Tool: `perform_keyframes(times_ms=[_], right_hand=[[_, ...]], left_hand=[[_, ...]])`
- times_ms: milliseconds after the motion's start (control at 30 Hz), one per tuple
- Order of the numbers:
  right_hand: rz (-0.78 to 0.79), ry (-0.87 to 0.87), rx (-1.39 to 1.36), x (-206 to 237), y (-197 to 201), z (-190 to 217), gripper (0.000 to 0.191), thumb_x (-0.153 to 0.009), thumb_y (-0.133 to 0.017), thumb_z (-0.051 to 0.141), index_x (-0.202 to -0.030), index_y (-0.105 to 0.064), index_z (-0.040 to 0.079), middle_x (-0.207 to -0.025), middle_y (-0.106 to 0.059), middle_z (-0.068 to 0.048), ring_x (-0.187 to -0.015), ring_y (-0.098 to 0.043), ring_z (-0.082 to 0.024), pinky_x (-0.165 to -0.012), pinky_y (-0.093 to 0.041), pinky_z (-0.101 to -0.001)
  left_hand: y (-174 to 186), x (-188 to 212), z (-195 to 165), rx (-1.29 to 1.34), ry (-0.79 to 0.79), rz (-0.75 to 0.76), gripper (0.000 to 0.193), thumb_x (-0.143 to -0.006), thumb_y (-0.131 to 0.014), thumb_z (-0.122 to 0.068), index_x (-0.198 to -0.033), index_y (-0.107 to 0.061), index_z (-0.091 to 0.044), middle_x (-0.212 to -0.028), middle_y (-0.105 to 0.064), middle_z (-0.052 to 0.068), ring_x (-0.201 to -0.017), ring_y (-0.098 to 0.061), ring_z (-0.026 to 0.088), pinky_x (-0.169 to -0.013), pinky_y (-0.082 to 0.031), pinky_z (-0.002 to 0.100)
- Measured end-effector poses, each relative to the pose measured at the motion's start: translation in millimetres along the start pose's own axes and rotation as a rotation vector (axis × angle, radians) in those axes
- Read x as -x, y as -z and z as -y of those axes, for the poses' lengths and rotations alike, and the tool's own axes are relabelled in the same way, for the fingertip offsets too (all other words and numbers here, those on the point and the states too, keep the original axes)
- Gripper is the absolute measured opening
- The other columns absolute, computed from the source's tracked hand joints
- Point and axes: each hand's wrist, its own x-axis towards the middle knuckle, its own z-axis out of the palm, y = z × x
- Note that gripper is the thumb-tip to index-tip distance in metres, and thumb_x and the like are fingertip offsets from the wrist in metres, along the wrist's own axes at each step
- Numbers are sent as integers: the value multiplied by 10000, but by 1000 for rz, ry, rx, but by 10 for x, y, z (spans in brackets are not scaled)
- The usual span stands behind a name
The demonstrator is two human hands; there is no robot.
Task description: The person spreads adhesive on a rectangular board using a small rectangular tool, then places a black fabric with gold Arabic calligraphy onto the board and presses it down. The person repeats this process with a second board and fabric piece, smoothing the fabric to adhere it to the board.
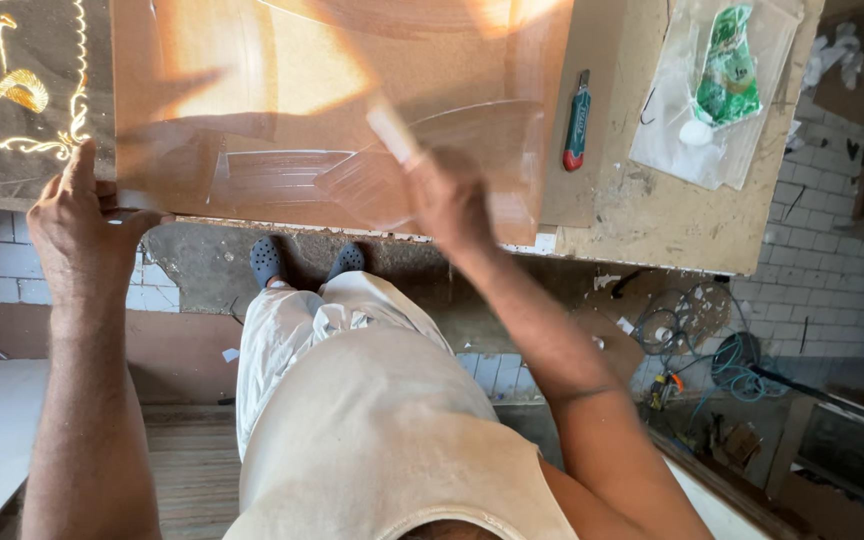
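Left hand (80, 225) grips the brown board's (282, 70) edge; blurred right hand (447, 200) clasps a pale stick (392, 135) over it

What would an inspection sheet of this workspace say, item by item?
Surface: worn workbench, stained and scuffed.
Job's things: brown board lying flat; dark panel with gold ornament beside it.
Clutter: utility knife; clear plastic bag with green packet.
Hands: left hand grips the board's near edge; right hand blurred, holding a pale stick-like tool over the board.
Cables: coiled wires on the floor.
Surroundings: white tiled floor, scraps.
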Motion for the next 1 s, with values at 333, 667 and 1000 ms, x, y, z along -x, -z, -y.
perform_keyframes(times_ms=[333,667,1000], right_hand=[[62,347,150,-366,-233,615,56,-1029,-625,37,-1054,-659,1,-902,-675,-118,-815,-609,-214,-800,-510,-399],[-284,93,165,-1755,-340,-136,177,-974,-630,39,-1135,-687,-5,-919,-698,-156,-866,-668,-342,-777,-544,-467],[205,565,-190,-452,-720,869,164,-974,-707,53,-1136,-733,61,-921,-723,-73,-809,-604,-170,-790,-518,-348]], left_hand=[[54,-34,11,7,-8,-34,942,-665,-1004,-208,-1450,-567,75,-1066,-758,164,-978,-721,264,-846,-594,369],[86,-46,25,39,14,-44,1101,-627,-1009,-185,-1545,-454,61,-1028,-760,151,-965,-723,280,-861,-587,403],[38,-17,89,119,98,-9,1178,-707,-980,-140,-1653,-296,18,-1053,-759,158,-960,-733,273,-825,-600,388]])
